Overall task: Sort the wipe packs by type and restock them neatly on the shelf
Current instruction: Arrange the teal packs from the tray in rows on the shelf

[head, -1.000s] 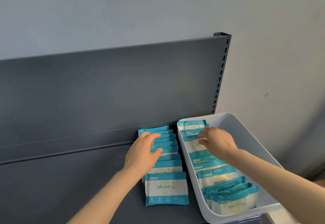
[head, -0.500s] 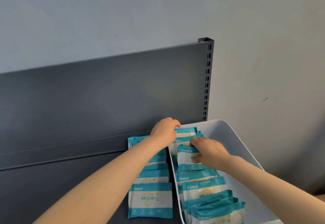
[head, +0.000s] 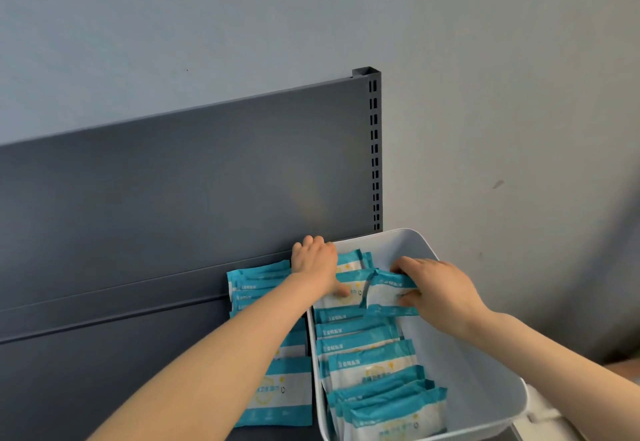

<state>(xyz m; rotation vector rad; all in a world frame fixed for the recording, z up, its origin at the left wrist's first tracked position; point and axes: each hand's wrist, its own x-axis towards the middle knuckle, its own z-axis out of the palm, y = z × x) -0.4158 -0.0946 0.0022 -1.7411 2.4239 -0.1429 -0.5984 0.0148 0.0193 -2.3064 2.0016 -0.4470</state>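
Slippage of the lifted wipe pack (head: 386, 293) is the chief risk in the head view. It is pinched at its right end between the thumb and fingers of the right hand (head: 441, 290) and held tilted just above the packs in the bin (head: 367, 364), so the soft wrapper is judged likely to fold or slide free if swung quickly. The left hand (head: 313, 264) is set at the far-left corner of the bin (head: 478, 336) with fingers curled and thumb laid on a pack face. Whether a pack or the rim is gripped cannot be told; if the rim is pulled, the bin could be dragged. A mix-up of types is also possible, since every pack is teal and white and the print is too small to be read. The way to the row of packs on the shelf (head: 273, 395) is barred by the bin's left rim and by the left arm (head: 221, 354), which lies across that row and could knock it askew. The dark shelf (head: 86, 371) is backed by a grey panel (head: 173, 181), a slotted upright (head: 374, 149) and a pale wall (head: 485, 77).
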